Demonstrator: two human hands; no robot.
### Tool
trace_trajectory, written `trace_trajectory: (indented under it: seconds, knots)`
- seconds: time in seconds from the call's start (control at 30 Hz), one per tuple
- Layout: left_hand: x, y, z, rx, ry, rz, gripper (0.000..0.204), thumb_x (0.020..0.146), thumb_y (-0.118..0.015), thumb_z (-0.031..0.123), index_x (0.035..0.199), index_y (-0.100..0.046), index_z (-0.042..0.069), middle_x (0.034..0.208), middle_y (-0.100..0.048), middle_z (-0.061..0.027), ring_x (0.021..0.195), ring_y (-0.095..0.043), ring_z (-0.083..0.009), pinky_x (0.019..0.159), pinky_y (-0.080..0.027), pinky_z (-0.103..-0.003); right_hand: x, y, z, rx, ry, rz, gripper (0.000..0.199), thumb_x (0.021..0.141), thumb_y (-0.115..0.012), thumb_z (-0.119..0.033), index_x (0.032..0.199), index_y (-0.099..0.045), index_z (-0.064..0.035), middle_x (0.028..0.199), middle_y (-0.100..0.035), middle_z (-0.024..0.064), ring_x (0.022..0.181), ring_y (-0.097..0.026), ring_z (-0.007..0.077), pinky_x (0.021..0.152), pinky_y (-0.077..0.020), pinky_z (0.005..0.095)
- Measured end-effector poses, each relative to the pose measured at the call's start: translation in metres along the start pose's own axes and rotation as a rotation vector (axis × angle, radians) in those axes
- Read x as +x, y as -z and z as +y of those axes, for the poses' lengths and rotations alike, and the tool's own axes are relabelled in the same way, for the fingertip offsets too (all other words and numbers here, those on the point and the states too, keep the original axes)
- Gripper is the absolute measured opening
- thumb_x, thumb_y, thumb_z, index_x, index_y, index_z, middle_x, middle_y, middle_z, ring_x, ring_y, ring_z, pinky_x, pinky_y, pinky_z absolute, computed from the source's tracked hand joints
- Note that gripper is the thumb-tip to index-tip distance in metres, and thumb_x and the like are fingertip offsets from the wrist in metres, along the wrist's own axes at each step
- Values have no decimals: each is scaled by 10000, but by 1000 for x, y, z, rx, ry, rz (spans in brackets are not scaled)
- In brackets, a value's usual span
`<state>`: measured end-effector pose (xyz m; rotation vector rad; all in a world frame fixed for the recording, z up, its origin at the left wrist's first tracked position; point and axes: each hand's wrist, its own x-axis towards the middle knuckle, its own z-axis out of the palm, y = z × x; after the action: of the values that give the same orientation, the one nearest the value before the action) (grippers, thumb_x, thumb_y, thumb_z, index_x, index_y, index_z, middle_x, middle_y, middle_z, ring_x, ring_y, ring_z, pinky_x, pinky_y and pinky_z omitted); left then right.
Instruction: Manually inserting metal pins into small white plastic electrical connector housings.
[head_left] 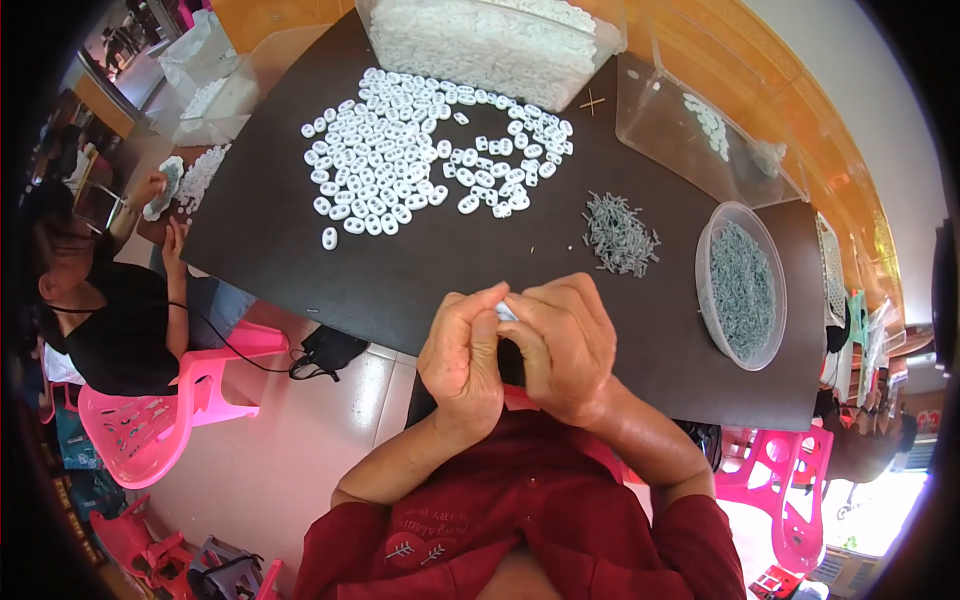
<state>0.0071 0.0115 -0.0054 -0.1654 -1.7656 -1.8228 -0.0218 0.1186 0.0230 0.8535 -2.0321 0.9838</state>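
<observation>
In the head view, a small white piece was held in front of the person's chest, just off the near edge of the dark worktop. It was gripped from one side by the left hand and from the other by the right hand, the thumbs and fingers of both being pressed together around it. Most of it was covered by the fingers; a short slanting part was seen in the gap, and which way its long axis pointed could not be told.

Beyond the hands, white two-holed ovals were spread flat, one stray oval being set apart at the near left. A looser group of white pieces was scattered to their right. Farther right, a heap of grey pins was placed near a round clear tub filled with more of them. The far side was taken up by a clear bin of white pieces and a clear tray.
</observation>
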Motion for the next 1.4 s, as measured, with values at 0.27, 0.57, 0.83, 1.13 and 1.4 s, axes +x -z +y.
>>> trace_trajectory:
  seconds: [0.27, 0.57, 0.83, 1.13, 1.4]
  knots:
    - [113, 34, -24, 580, -421, -242, 149, 772, -610, -15, 906, -646, 38, 742, -596, -94, 697, -561, -277, 608, -446, -369, 83, 97, 74, -487, -1, 4, 132, 810, -657, -18, 941, -652, 3, 762, -598, 64, 652, -503, 132, 604, -423, 272]
    - [219, -11, -108, 1062, -748, -632, 122, 666, -565, -34, 677, -646, 56, 725, -603, -79, 802, -534, -276, 757, -437, -379, 136, 176, 213, -807, -543, -149, 218, 812, -650, -142, 985, -673, -12, 926, -688, 149, 859, -652, 227, 752, -497, 329]
    - [222, -21, -123, 1055, -878, -759, 73, 697, -566, 0, 657, -597, 53, 723, -582, -86, 842, -518, -257, 790, -421, -355, 111, 136, 147, -640, -116, -36, 122, 767, -662, -81, 882, -677, -46, 842, -655, 118, 831, -603, 291, 723, -474, 389]
    - [186, -7, -57, 740, -315, -723, 43, 794, -615, 65, 809, -608, 25, 778, -599, -101, 810, -521, -286, 728, -429, -390, 66, 50, 105, -127, -273, -283, 137, 766, -668, 1, 901, -665, -23, 819, -633, 70, 785, -596, 171, 709, -473, 286]
    - [113, 11, -7, 564, -220, -793, 78, 831, -602, 97, 849, -585, 23, 768, -559, -90, 751, -526, -252, 681, -432, -352, 42, 20, 51, 312, -741, -463, 99, 837, -642, -75, 889, -639, 9, 758, -629, 34, 709, -558, 66, 650, -447, 214]
